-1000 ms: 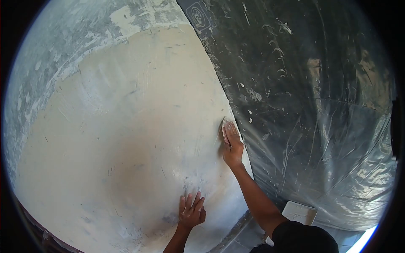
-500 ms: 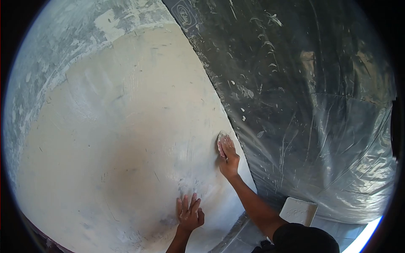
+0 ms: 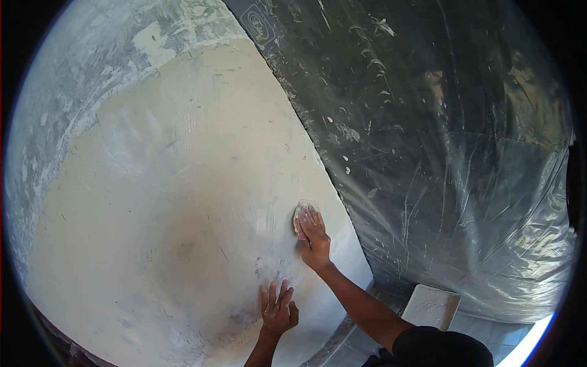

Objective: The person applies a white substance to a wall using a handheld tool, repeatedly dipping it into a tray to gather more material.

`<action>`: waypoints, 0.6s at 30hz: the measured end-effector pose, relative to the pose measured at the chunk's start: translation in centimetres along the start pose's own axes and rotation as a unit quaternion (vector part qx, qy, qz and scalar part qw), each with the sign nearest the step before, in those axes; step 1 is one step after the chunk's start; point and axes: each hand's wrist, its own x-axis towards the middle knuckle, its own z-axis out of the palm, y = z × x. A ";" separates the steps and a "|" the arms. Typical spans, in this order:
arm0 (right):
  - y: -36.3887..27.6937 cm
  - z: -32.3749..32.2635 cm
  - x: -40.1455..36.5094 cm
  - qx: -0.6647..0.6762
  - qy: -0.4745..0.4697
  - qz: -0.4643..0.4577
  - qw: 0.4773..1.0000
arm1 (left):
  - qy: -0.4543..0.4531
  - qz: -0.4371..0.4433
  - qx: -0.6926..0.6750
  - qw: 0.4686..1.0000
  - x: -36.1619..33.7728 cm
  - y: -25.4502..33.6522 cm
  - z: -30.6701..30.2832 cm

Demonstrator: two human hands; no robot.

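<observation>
A large wall coated in cream and white plaster fills the left and middle of the head view. My right hand presses a pinkish, white-smeared sponge against it, near the wall's right edge; the palm and fingers hide part of the sponge. Lower down, my left hand lies against the plaster with its fingers spread and nothing held. White residue shows on the left fingers. Grey smudges mark the surface just above and beside that hand.
Dark plastic sheeting, splashed with white, hangs along the wall's right edge. A white tray with residue in it sits at lower right, beside tiled floor. Grey, patchy wall borders the coated area at upper left.
My right hand has moved left and slightly down with the sponge, away from the wall's right edge. My left hand stays at nearly the same spot.
</observation>
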 end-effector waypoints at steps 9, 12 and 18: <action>1.5 -4.7 0.3 -0.036 0.080 0.091 0.992 | -0.005 -0.017 -0.004 1.000 -0.3 0.4 -0.9; 3.9 -2.1 -0.4 -0.018 0.078 0.095 0.992 | 0.008 -0.030 0.007 0.999 -0.1 0.6 -1.1; -2.1 -1.3 -11.5 0.047 -0.045 0.094 0.993 | 0.007 -0.028 0.003 1.000 -1.4 0.0 -0.4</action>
